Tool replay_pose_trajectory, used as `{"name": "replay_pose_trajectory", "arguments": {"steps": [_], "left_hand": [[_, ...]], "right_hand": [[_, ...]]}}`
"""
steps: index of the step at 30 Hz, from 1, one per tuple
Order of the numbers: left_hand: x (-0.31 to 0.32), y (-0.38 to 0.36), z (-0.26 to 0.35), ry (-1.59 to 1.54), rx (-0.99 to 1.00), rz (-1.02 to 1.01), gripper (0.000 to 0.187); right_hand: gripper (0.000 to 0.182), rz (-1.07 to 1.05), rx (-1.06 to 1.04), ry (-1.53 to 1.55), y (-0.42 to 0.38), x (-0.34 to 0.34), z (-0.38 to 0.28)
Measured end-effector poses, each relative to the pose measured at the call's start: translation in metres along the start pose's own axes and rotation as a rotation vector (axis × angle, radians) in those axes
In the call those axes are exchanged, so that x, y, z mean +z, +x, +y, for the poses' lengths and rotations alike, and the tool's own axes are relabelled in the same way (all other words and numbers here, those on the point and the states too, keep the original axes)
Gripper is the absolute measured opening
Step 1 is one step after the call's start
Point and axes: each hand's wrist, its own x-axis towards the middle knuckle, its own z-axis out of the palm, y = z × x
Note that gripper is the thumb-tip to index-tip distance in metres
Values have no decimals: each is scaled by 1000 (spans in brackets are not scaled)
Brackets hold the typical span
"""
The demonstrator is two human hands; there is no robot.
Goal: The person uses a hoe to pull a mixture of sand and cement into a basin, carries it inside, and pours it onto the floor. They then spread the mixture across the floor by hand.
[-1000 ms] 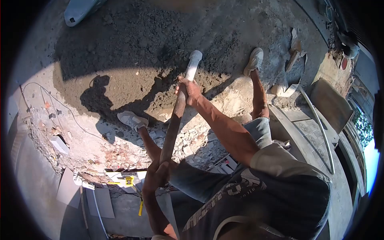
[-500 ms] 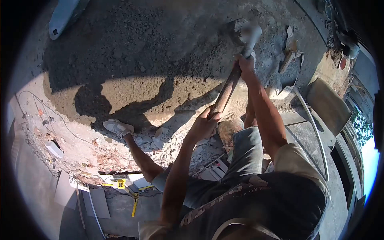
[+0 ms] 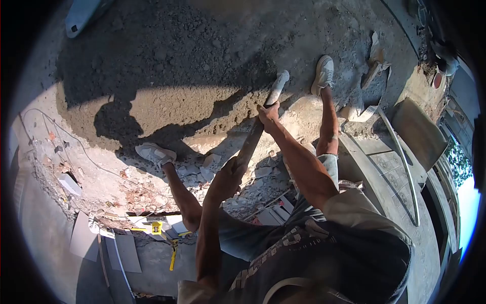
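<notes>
Both hands grip the wooden handle of a long-handled hoe (image 3: 249, 144), which slants up and away from me. My left hand (image 3: 228, 180) wraps round the lower part of the handle, close to my body. Farther up, near the pale metal socket, my right hand (image 3: 268, 115) is closed on it. The hoe's blade is hard to make out against the dark heap. Its head is at the near right edge of a wide bed of damp, grey, crumbly mix (image 3: 167, 109), partly in shade and partly sunlit.
My shoes (image 3: 324, 73) stand on either side of the hoe. Broken rubble (image 3: 202, 169) lies near my feet. A thin cable (image 3: 86, 157) crosses the ground at left. A yellow level (image 3: 156, 228) and grey tiles (image 3: 124, 253) are at lower left; a pale pole (image 3: 400, 162) leans at right.
The hoe has come back toward me and to the left, its head now lower in the view. Both hands moved with it, still gripping. My right foot now shows.
</notes>
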Motion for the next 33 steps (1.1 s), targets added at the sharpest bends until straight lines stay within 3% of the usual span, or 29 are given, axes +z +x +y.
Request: {"name": "replay_pose_trajectory", "arguments": {"steps": [2, 4, 5, 6, 8, 11, 13, 16, 18, 21, 23, 24, 25, 27, 28, 29, 30, 33], "left_hand": [[-31, -41, -15, 61, -98, 101, 51], [-65, -82, -59, 225, 141, 134, 51], [-78, -102, -58, 191, 131, 182, 52], [-92, -134, -43, 148, -9, 129, 52], [-119, -196, -25, 71, -221, 102, 53], [-166, -280, -85, -44, -334, 292, 59], [-186, -326, -104, -173, -340, 426, 61], [-183, -335, -107, -111, -336, 431, 58], [-168, -285, -105, -21, -273, 289, 55], [-112, -148, -67, 93, -87, 101, 52], [-59, -26, -87, 395, 414, 128, 64], [-24, 1, -26, 180, 122, -3, 68], [5, 39, -12, 234, 265, -3, 65], [61, 106, -3, 241, 342, -84, 59], [84, 106, 4, 287, 226, -94, 56], [95, 118, 8, 343, 131, -107, 53], [99, 123, -30, 334, 279, 26, 53], [45, 81, -33, 462, 145, -64, 55]], "right_hand": [[43, -227, 143, 353, 60, 90, 90], [16, -363, 123, 646, -21, 101, 48], [15, -358, 96, 714, -65, 93, 4], [15, -413, 300, 895, -75, 92, -10], [16, -532, 339, 1011, -116, 101, -22], [16, -802, 494, 1146, -226, 125, -43], [18, -967, 392, 1108, -274, 144, -52], [18, -901, 289, 1247, -291, 128, -56], [16, -801, 299, 1136, -251, 77, -52], [9, -456, 221, 1074, -119, 6, -34], [17, -190, 19, 989, 1, -48, -6], [21, -39, -30, 828, 44, -84, -7], [23, 22, -141, 799, 87, -112, 8], [24, 156, -154, 546, 129, -149, 23], [22, 210, -54, 404, 133, -156, 34], [22, 273, 32, 272, 134, -153, 24], [23, 237, 121, 405, 133, -145, 47], [19, 223, 226, 496, 109, -94, 107]]}}
